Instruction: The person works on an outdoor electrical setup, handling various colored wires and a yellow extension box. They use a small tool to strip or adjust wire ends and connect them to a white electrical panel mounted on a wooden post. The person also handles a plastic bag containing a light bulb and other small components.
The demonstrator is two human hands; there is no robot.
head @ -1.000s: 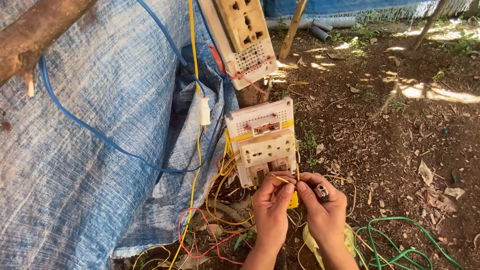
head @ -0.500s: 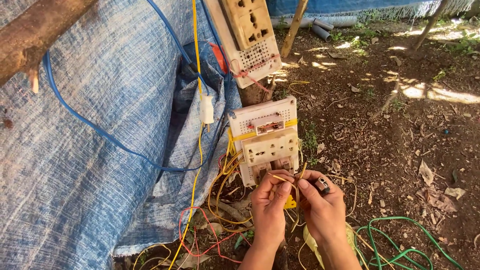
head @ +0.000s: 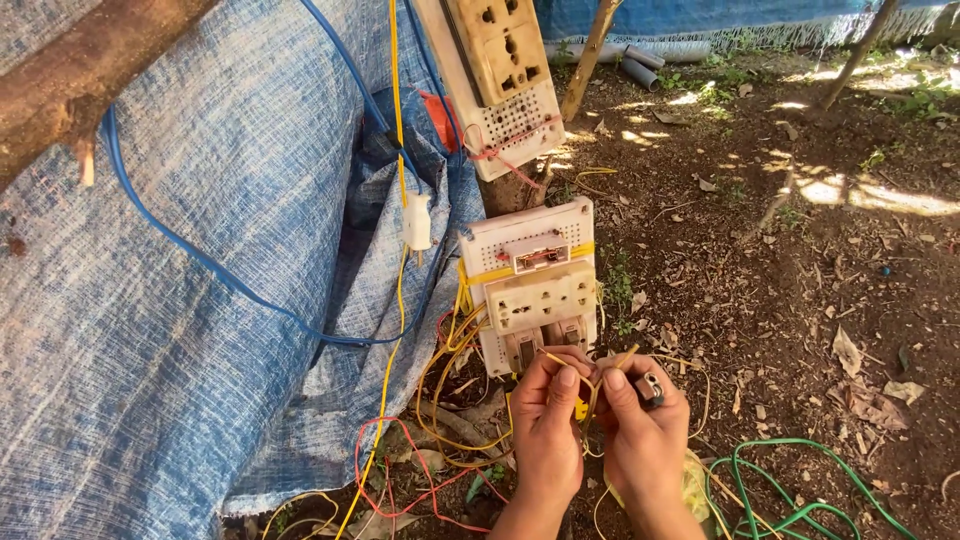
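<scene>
Head view, from the left: a blue tarp [head: 150, 350] hangs under a rough wooden pole [head: 80, 80], with a blue cable [head: 200, 255] looping across it. A white plug [head: 417, 222] dangles on a yellow lead. Next comes an upper socket board [head: 505, 70] on a post, and below it a lower socket board [head: 530, 285] with yellow strands spilling from its left side.

Just under that lower board, the left hand [head: 548, 425] has thumb and forefinger pinched together on a thin yellow wire [head: 590, 375]. The right hand [head: 640, 430], touching the left, is closed on the same wire from the other side, and a small dark tool [head: 650, 388] is tucked against its fingers (what kind, I cannot tell).

Judging by the grip, the step in hand is working the wire's end between the fingertips, close to the board's bottom edge. A further move would call for a steady pinch and fine fingertip control, keeping this strand clear of the tangle of loose red wire [head: 400, 480] below.

A green wire [head: 790, 480] coils on the dirt at the right.
</scene>
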